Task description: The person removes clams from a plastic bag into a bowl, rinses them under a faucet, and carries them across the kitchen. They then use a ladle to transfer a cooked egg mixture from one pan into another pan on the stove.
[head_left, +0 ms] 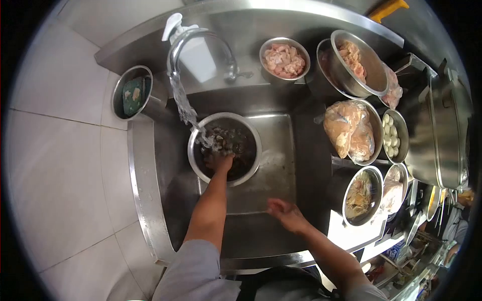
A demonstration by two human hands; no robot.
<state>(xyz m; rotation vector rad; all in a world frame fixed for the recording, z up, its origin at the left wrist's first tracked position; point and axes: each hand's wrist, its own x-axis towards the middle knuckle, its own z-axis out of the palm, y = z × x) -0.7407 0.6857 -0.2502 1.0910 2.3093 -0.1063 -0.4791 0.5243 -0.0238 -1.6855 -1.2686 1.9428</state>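
A round metal bowl point(255, 161) stands in the steel sink, with water and dark, shell-like pieces point(236, 139) inside. From the curved faucet point(173, 55), a stream of water point(185, 108) falls into it. My left hand point(221, 160) reaches over the bowl's near rim and touches the dark contents; its fingertips are hidden among them. To the right of the bowl, my right hand point(285, 211) hovers over the near part of the sink, fingers loosely bent and a little apart, holding nothing.
Behind the sink are a white pump bottle point(198, 57) and a bowl of raw meat pieces point(284, 60). At left stands a metal container with a green scouring pad point(133, 95). Bagged meat point(346, 131), white round items point(390, 135) and several bowls crowd the right side.
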